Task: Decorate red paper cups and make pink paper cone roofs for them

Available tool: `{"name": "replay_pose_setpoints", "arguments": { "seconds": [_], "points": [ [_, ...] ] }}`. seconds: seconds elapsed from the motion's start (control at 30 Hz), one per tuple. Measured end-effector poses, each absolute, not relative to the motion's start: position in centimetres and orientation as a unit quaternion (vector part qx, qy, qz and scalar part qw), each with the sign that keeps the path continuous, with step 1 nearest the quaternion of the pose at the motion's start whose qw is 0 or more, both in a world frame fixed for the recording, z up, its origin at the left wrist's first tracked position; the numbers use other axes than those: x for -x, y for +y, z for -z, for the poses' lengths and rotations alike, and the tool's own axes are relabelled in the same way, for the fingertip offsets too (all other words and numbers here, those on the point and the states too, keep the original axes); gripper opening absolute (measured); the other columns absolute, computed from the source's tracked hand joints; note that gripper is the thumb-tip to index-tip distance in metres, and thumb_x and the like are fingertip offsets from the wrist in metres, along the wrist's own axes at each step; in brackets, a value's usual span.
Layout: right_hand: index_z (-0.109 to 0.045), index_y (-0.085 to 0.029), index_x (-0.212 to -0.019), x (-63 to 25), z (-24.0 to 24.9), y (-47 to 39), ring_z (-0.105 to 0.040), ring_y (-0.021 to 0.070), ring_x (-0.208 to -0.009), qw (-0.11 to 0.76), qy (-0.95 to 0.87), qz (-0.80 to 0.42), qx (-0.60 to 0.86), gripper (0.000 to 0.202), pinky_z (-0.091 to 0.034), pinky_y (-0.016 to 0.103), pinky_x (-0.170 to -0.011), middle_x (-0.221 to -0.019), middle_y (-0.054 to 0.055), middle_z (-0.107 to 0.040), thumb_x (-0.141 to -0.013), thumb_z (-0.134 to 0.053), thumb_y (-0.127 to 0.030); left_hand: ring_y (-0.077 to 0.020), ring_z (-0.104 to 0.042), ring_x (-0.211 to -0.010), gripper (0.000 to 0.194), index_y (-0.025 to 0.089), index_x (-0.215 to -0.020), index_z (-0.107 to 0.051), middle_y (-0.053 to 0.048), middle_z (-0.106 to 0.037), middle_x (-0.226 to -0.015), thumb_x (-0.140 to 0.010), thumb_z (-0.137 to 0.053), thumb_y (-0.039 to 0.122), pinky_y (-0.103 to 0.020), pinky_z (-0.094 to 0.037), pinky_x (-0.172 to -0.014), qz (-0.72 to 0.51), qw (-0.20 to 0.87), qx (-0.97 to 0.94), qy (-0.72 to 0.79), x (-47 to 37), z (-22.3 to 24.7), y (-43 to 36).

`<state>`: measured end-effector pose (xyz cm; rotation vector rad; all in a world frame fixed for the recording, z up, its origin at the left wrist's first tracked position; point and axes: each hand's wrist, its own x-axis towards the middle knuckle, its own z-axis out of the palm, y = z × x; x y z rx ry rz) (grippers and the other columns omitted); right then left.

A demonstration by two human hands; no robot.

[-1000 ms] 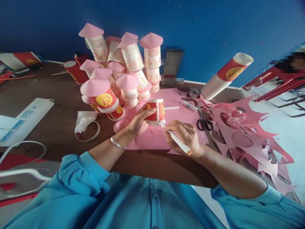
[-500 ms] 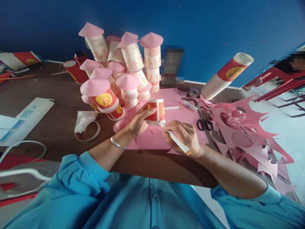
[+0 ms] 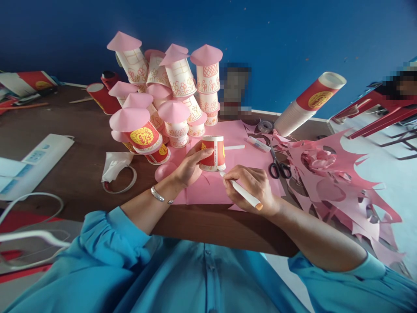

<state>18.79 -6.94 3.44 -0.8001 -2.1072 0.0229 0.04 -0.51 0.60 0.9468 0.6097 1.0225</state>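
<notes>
My left hand (image 3: 191, 167) is closed around the left side of a red and white paper cup (image 3: 216, 152), with the thumb lying across its front. In my right hand (image 3: 252, 187) is a white marker (image 3: 244, 194) with an orange end, its tip at the lower rim of the cup. Whether the tip touches the rim I cannot tell. Both hands are over pink paper sheets (image 3: 208, 191) on the dark table. Behind the cup stand several stacked cups with drawn flowers (image 3: 208, 82) and pink paper cones (image 3: 174, 111) on top.
Black scissors (image 3: 279, 167), a glue stick (image 3: 259, 144) and grey tape (image 3: 265, 126) lie right of the cup. Farther right are pink scraps (image 3: 332, 187) and a leaning cup stack (image 3: 309, 104). A roll of white tape (image 3: 130, 180) and a white box (image 3: 35, 163) lie left.
The marker and my right hand have shifted very slightly right, its tip a little lower by the cup's rim. My left hand still holds the cup in the same place.
</notes>
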Motion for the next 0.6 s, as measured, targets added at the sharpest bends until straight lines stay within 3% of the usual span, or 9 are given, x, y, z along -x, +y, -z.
{"name": "replay_pose_setpoints", "arguments": {
  "seconds": [0.27, 0.6],
  "points": [
    [-0.056, -0.023, -0.098, -18.85, -3.68, -6.8, -0.069, 0.014, -0.059, 0.467, -0.83, 0.001, 0.303, 0.022, -0.052, 0.024, -0.055, -0.074, -0.001, -0.071, -0.088, -0.061, -0.004, -0.0335, -0.07, -0.11, 0.032, 0.022, -0.109, -0.07, -0.007, -0.075, -0.101, -0.085, -0.075, 0.043, -0.045, -0.055, -0.09, -0.471, 0.726, -0.42, 0.274, -0.03, -0.61, -0.47],
    [-0.056, -0.023, -0.098, -18.91, -3.41, -6.62, -0.068, 0.0131, -0.059, 0.449, -0.833, 0.017, 0.324, 0.019, -0.05, 0.023, -0.054, -0.074, -0.001, -0.072, -0.09, -0.06, -0.006, -0.0252, -0.071, -0.098, 0.025, 0.021, -0.101, -0.069, -0.005, -0.075, -0.1, -0.082, -0.075, 0.036, -0.04, -0.057, -0.087, -0.484, 0.724, -0.393, 0.294, -0.21, -0.94, -0.65]
  ]
}}
